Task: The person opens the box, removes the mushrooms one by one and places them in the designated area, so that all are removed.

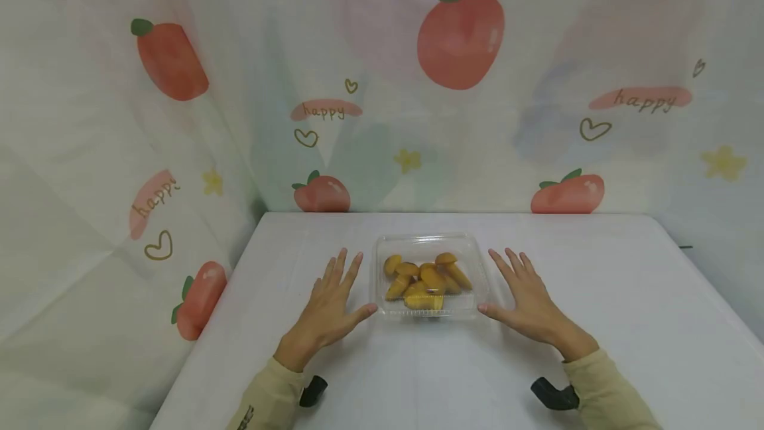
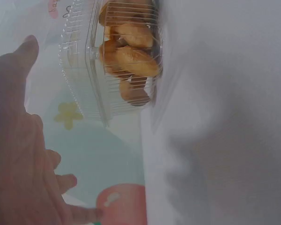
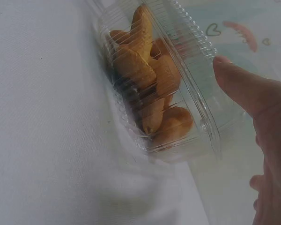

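Clear ribbed plastic clamshell box (image 1: 418,246) sits on the white-covered desk (image 1: 430,370), toward the far edge, roughly midway between left and right edges. Lid looks down. Inside: loose pile of orange-yellow mushroom-shaped pieces (image 1: 431,277); real or model, can't tell.

Key relation: box lies between the hands. Long axis runs left-right, about parallel to the desk's far edge, so each short end faces a hand. It's to the right of the left hand (image 1: 327,307) and to the left of the right hand (image 1: 528,307). Neither clearly nearer; both thumb tips point in at the box's near corners.

Hand state: both bare, well apart from each other, fingers straight and spread, gripping nothing.

View differences: in head view the left thumb tip looks right at the box corner; left wrist view shows a gap there. Right wrist view puts the right thumb tip at the lid rim, contact can't be told. Wrist views also give the ribbed side walls and how the pieces stack.

Further out: left beige sleeve (image 1: 268,393) and right beige sleeve (image 1: 609,390), with left black curved piece (image 1: 313,391) and right black curved piece (image 1: 555,395) beside them. Pale fruit-print backdrop (image 1: 370,32) behind the desk's far edge.
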`<state>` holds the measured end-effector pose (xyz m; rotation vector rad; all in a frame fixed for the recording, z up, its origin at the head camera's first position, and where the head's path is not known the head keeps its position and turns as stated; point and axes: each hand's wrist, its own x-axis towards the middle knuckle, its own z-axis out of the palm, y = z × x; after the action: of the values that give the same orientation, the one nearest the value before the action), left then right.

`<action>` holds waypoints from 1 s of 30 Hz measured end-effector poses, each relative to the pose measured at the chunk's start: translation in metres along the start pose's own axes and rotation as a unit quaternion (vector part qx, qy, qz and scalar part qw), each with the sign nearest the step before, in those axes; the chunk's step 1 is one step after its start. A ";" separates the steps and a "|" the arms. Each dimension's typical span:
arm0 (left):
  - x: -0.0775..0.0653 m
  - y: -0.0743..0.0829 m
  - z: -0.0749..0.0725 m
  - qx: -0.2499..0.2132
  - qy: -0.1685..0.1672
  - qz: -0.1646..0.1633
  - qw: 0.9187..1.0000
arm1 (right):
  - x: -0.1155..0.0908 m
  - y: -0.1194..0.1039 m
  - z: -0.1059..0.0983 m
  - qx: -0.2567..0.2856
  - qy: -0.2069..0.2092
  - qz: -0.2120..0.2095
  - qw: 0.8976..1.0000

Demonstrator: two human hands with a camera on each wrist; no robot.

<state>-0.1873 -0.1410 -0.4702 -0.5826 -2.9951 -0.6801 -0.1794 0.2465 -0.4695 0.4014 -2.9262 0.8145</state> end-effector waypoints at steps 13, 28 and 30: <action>0.014 -0.001 0.022 -0.159 -0.071 -0.003 0.985 | 0.002 0.006 0.014 0.094 -0.030 -0.012 0.995; 0.021 -0.003 0.026 -0.182 -0.062 0.039 0.981 | 0.003 0.006 0.019 0.141 -0.075 -0.006 0.987; 0.021 -0.003 0.026 -0.178 -0.065 0.042 0.981 | 0.003 0.008 0.020 0.145 -0.079 -0.009 0.986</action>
<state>-0.2064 -0.1255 -0.4930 -0.7882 -2.9580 -1.2310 -0.1840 0.2419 -0.4898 0.5356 -2.9425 1.2685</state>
